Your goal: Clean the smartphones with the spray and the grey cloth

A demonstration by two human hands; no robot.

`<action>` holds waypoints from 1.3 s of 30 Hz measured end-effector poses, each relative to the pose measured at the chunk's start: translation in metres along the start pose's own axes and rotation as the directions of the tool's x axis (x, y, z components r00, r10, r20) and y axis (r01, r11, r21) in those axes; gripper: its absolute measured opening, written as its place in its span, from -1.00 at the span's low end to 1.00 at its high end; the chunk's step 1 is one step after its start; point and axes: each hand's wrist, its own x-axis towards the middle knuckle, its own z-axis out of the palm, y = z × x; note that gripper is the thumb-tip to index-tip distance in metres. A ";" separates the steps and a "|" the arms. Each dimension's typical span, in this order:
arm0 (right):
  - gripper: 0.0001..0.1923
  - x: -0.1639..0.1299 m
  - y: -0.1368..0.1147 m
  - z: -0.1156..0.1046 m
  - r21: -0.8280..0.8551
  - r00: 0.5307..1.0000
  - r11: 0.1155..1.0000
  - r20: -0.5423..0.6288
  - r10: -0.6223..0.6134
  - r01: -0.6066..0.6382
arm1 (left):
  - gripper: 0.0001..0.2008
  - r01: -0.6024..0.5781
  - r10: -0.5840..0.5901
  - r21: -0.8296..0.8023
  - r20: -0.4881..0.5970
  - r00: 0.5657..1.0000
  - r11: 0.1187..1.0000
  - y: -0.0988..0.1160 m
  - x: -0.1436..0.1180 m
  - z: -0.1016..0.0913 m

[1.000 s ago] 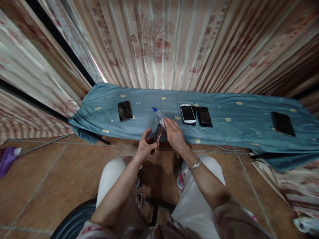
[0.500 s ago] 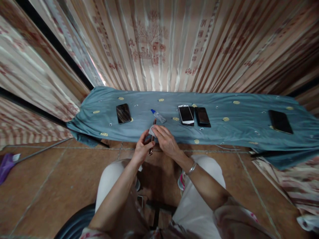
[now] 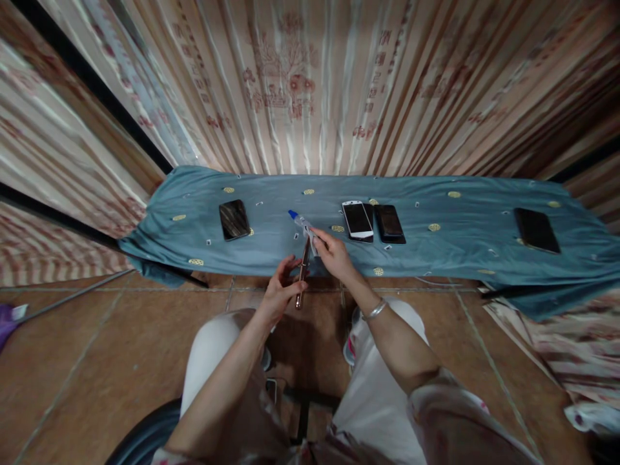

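Note:
My left hand [image 3: 281, 289] is closed around a slim phone [image 3: 303, 274] turned edge-on, with a rose-gold rim and its far end pointing at the table. Just right of the phone's upper end, my right hand [image 3: 333, 255] pinches a small white cloth [image 3: 314, 247], mostly covered by the fingers. Past the right fingertips, a clear bottle [image 3: 303, 223] with a blue cap lies on the table, partly hidden by the hand.
A teal patterned cloth covers the narrow table [image 3: 271, 194]. On it are a dark phone [image 3: 234, 219] at left, a white-framed phone [image 3: 357, 219] and a black phone [image 3: 389, 223] right of centre, and a dark tablet-like device [image 3: 537, 230] farther right. Curtains [image 3: 300, 84] hang behind.
My right hand has shifted right with the cloth, from over the phone's upper end to beside it. My left hand has turned the phone slightly, and more of its edge shows.

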 end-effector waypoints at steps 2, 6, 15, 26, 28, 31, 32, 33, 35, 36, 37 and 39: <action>-0.63 0.004 0.005 0.002 0.104 0.998 0.993 0.006 0.063 -0.063 | -0.25 0.021 -0.020 -0.032 0.033 0.999 0.999 0.002 -0.002 0.001; -0.68 0.013 0.014 0.007 0.304 0.976 0.928 0.066 0.206 -0.217 | -0.28 0.052 -0.045 -0.093 0.082 0.996 0.994 0.006 -0.005 0.004; -0.89 0.010 0.005 0.019 0.708 0.810 0.456 0.290 0.509 -0.540 | -0.34 0.026 -0.016 -0.122 0.085 0.996 0.992 0.017 -0.009 0.007; -0.87 -0.002 -0.006 0.020 0.719 0.719 0.266 0.444 0.534 -0.642 | -0.39 0.029 -0.017 -0.183 0.065 0.998 0.983 0.021 -0.005 0.006; -0.90 -0.003 -0.006 0.020 0.739 0.724 0.253 0.426 0.542 -0.625 | -0.41 0.016 -0.006 -0.196 0.053 0.999 0.981 0.023 -0.006 0.006; -0.90 -0.005 -0.005 0.022 0.756 0.731 0.254 0.399 0.553 -0.604 | -0.42 0.002 0.010 -0.204 0.060 0.998 0.979 0.024 -0.006 0.007; -0.90 -0.006 -0.005 0.023 0.757 0.734 0.260 0.391 0.555 -0.599 | -0.42 0.004 0.011 -0.206 0.067 0.998 0.978 0.024 -0.006 0.007; -0.90 -0.006 -0.006 0.025 0.760 0.738 0.266 0.381 0.557 -0.593 | -0.42 0.003 0.012 -0.208 0.072 0.997 0.978 0.024 -0.006 0.008; -0.89 -0.008 -0.007 0.028 0.764 0.746 0.279 0.363 0.559 -0.581 | -0.42 -0.003 0.018 -0.211 0.071 0.997 0.977 0.024 -0.005 0.008; -0.87 -0.010 -0.008 0.029 0.762 0.750 0.289 0.359 0.556 -0.579 | -0.43 -0.010 0.024 -0.211 0.067 0.997 0.977 0.025 -0.004 0.008; -0.86 -0.011 -0.009 0.030 0.757 0.754 0.301 0.358 0.551 -0.580 | -0.44 -0.018 0.032 -0.210 0.062 0.998 0.977 0.025 -0.003 0.008; -0.83 -0.014 -0.012 0.030 0.741 0.760 0.328 0.363 0.539 -0.586 | -0.45 -0.035 0.047 -0.212 0.049 0.998 0.977 0.025 -0.002 0.008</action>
